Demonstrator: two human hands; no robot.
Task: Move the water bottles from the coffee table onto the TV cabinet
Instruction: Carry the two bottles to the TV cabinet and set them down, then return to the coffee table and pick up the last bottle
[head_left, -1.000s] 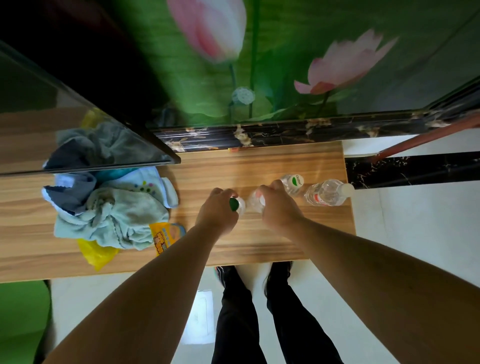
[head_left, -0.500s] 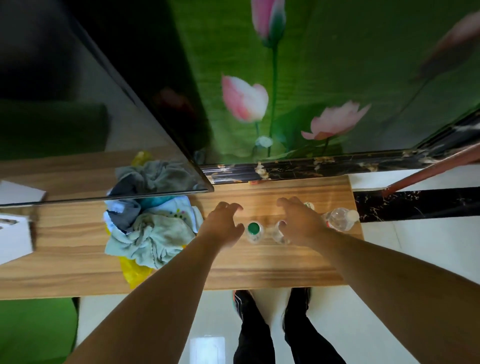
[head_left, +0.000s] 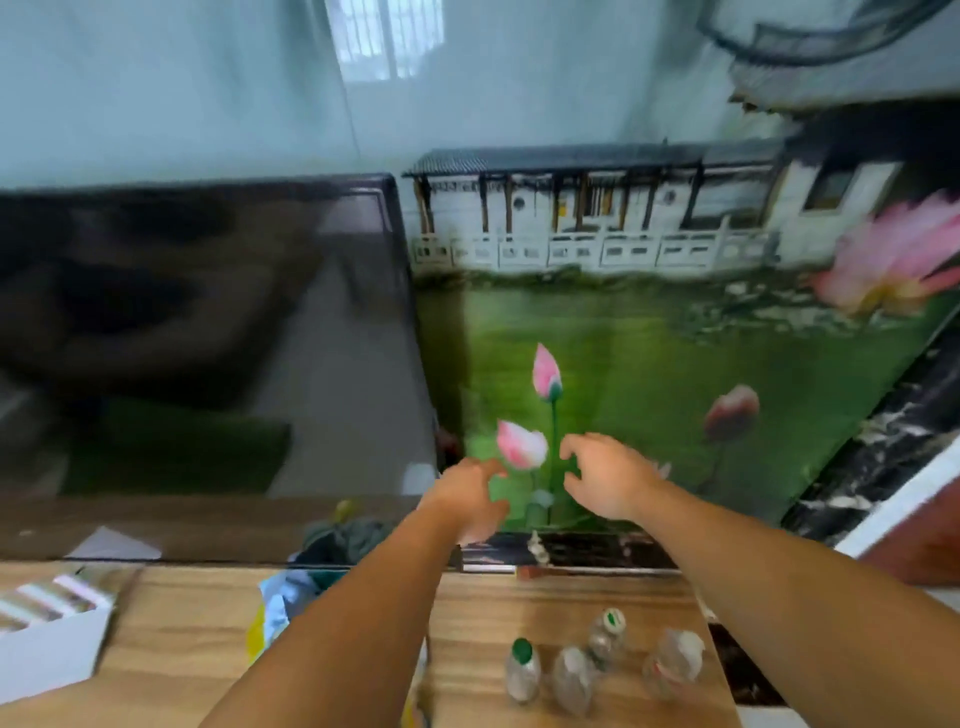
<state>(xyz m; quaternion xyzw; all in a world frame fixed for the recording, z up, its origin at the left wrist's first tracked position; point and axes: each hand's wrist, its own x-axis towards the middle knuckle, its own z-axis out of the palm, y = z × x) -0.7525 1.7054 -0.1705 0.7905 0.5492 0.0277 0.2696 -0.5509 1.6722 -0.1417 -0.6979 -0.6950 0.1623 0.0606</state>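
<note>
Several clear water bottles stand on the wooden TV cabinet near its right end: one with a green cap, one beside it, one with a white and green cap and one at the far right. My left hand and my right hand are raised well above the bottles, in front of the lotus mural. Both hold nothing, with fingers spread. The picture is blurred by motion.
A large dark TV stands on the cabinet at left. A pile of cloths with a yellow bag lies beside my left forearm. A white box sits at the far left. The cabinet's right edge drops off just past the bottles.
Both hands have let go of the bottles and lifted away from them. My view has tilted up from the cabinet top toward the wall and TV.
</note>
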